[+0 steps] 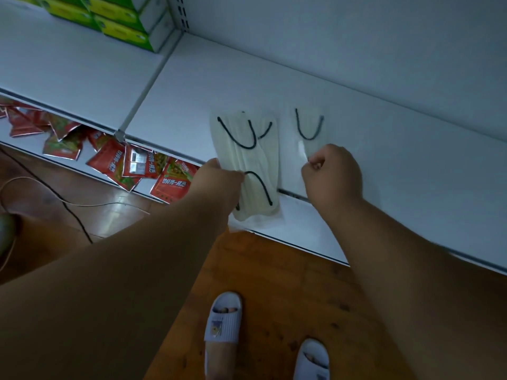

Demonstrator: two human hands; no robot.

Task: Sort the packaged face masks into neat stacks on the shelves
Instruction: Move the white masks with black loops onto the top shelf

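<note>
Nearest the camera, two feet in white slippers are seen on a brown wooden floor, and two bare forearms are stretched forward from the lower corners toward a white shelf. The left hand is curled at the front edge of the shelf, and the near left edge of a stack of packaged face masks is gripped by it; the fingers are mostly hidden behind the hand. The stack is made of cream masks with dark ear loops in clear wrappers, laid slightly askew on one another, with its near end hung over the shelf's front lip. The right hand is closed into a loose fist just beside the stack, and the near end of a single packaged mask is pinched between thumb and fingers. That mask is laid flat on the shelf to the right of the stack, close beside it but apart. To the left, on a lower shelf, red snack packets are scattered in disorder, and thin cables are trailed over the floor in front of them. Farthest away, at the upper left, green and white boxes are stacked against the shelf's rear panel.
</note>
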